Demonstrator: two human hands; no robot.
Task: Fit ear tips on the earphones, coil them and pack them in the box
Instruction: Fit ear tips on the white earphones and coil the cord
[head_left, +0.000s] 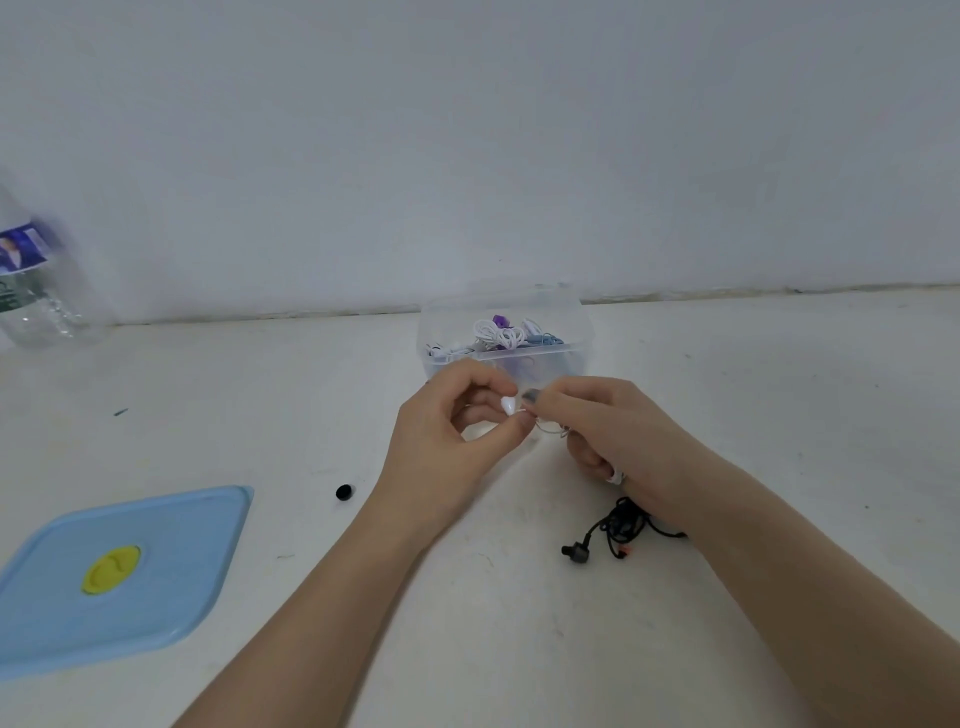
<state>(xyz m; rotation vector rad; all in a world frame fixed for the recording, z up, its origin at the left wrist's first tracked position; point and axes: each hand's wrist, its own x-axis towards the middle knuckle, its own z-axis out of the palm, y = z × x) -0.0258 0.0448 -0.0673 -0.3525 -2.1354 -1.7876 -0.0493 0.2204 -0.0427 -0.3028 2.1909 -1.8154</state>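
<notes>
My left hand (452, 436) pinches a white earbud (509, 404) between thumb and fingertips, just in front of the clear plastic box (584, 332). My right hand (602, 431) meets it there, pinching a small grey ear tip (530, 397) at the earbud's end. A thin white cable (550, 429) runs from the earbud under my right hand, whose lower fingers curl round more of it. Coiled white, purple and blue earphones (501, 332) lie inside the box. A black earphone set (618, 527) lies on the table under my right wrist.
A loose black ear tip (344, 491) lies left of my left wrist. The blue box lid (156, 582) with a yellow-green centre sits at the near left. A clear water bottle (31, 291) stands at the far left against the white wall.
</notes>
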